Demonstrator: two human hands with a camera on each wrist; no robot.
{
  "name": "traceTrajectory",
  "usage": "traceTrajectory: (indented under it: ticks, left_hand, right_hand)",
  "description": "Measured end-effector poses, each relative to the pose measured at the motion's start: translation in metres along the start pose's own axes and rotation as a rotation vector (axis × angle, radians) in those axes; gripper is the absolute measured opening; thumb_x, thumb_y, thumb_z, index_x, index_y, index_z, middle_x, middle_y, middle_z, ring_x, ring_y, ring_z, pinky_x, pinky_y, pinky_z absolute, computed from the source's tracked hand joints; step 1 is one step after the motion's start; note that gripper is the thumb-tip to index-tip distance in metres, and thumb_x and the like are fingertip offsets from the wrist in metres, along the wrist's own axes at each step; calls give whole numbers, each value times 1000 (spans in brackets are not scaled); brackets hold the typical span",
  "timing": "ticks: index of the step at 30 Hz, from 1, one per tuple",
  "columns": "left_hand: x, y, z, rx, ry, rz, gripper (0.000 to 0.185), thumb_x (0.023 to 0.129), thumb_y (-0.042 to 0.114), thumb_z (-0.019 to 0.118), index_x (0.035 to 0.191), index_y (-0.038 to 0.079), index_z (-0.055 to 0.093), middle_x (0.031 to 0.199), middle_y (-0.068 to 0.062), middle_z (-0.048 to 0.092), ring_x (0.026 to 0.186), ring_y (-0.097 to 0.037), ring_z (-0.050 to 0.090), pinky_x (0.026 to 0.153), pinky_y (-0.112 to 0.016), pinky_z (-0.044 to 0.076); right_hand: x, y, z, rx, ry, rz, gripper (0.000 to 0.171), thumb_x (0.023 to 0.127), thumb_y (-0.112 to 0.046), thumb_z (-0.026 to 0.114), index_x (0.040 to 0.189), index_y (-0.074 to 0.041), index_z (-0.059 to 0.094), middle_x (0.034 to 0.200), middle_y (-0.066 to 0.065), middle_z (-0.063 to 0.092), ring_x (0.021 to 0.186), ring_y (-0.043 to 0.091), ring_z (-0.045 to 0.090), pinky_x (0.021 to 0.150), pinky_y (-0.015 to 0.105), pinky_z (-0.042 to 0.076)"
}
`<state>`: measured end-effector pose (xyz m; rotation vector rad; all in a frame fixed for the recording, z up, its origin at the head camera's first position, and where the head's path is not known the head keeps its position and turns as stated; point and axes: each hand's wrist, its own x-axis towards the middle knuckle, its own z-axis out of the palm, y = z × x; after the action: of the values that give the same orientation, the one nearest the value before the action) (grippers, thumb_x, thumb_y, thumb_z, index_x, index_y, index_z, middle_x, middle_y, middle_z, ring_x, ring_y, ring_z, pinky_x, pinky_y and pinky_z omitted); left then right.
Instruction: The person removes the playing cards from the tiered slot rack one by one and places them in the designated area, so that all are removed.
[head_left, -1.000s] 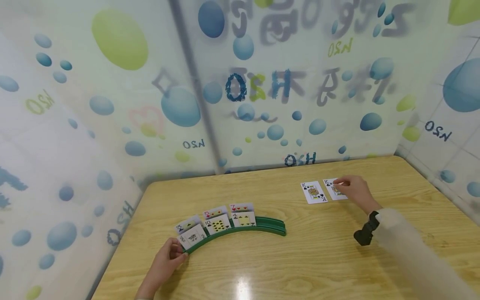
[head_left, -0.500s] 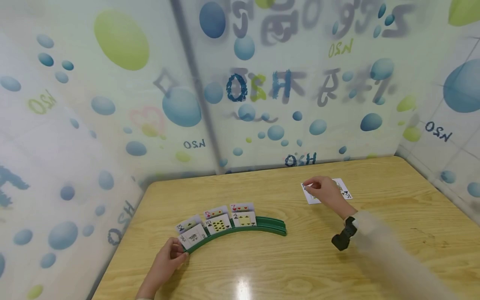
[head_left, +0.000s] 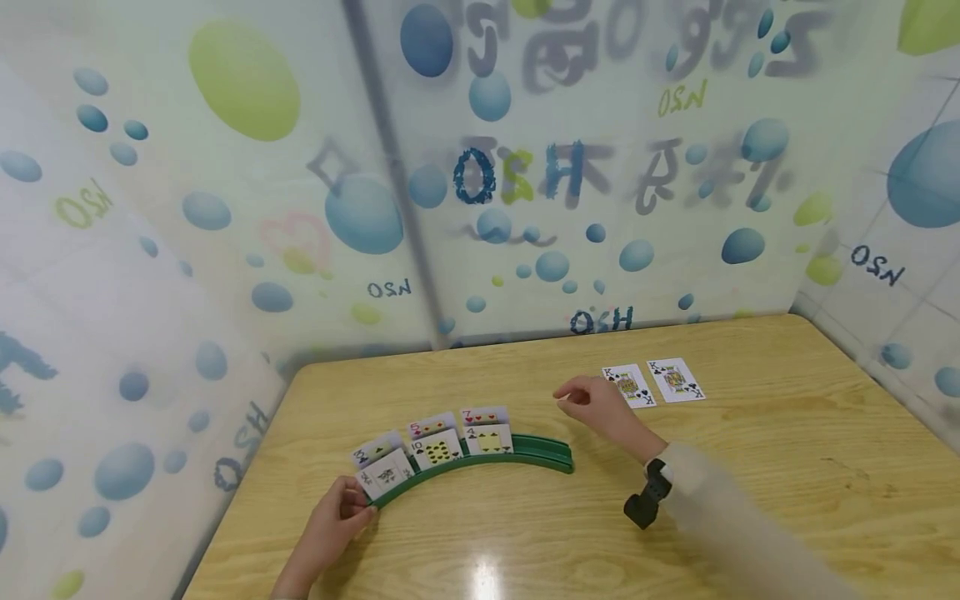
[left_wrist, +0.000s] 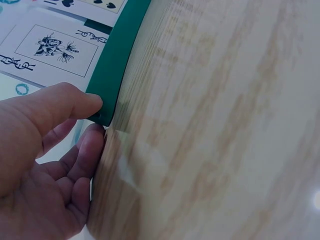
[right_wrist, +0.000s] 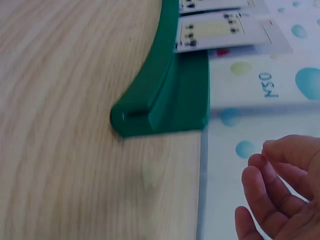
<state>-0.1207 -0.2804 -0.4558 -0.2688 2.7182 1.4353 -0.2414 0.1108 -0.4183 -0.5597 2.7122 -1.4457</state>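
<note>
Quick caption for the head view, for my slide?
Left hand holds the green card rack; right hand hovers empty near two kings.

Screened recording booth, not a home: wooden table [head_left: 600, 517] boxed in by frosted panels [head_left: 525, 192] printed with bubbles; green card rack [head_left: 480, 458] on the table.

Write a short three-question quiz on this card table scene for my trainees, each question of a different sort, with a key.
1. True or false: the right hand holds a card.
2. Multiple choice: the left hand touches
A. a king
B. the left end of the green card rack
C. nothing
3. How many king cards lie flat on the wooden table, and on which side of the rack?

Key
1. False: its loosely curled fingers hold nothing, between the rack and the kings.
2. B: thumb and fingers grip the rack's end.
3. Two, side by side, face up, beyond the rack's right end.
</note>
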Motion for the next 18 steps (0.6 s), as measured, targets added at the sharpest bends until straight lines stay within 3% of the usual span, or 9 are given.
traceTrajectory:
  ticks: [18]
  left_hand:
    - [-1,2,0,-7,1,21,28,82,-2,66,100,-4,45,91,-10,54,81,-18,53,64,-25,46]
  right_hand:
    - [-7,-20,40,49,-155,-101,10,87,-7,63,94,-2,68,84,0,61,73,12,52,65,25,46]
